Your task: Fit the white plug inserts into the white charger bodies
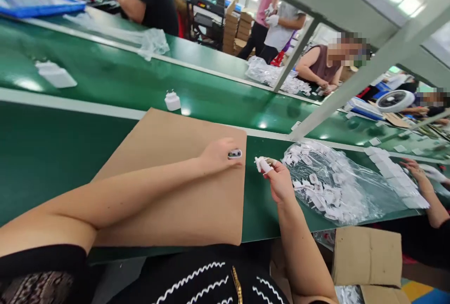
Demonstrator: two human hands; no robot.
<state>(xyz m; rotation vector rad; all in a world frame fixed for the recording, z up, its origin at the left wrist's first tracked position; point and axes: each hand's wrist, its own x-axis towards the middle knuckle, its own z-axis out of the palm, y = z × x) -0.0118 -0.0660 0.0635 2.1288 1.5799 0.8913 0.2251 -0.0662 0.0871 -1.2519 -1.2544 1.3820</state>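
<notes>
My left hand (220,155) rests on a brown cardboard sheet (176,187) and is closed round a small white charger piece (235,154) with a dark end. My right hand (279,180) hovers just right of the sheet, its fingers pinching a small white plastic part (263,164). The two hands are a short gap apart above the green bench (52,154). To the right of my right hand lies a clear plastic bag (330,187) full of several small white parts.
A white charger (172,101) and a white box-shaped item (55,74) sit on the green conveyor (116,79). A metal frame post (351,91) slants across. A co-worker's hand (418,173) reaches in at right near stacked white parts (397,177). Cardboard box (367,255) below; other people work beyond.
</notes>
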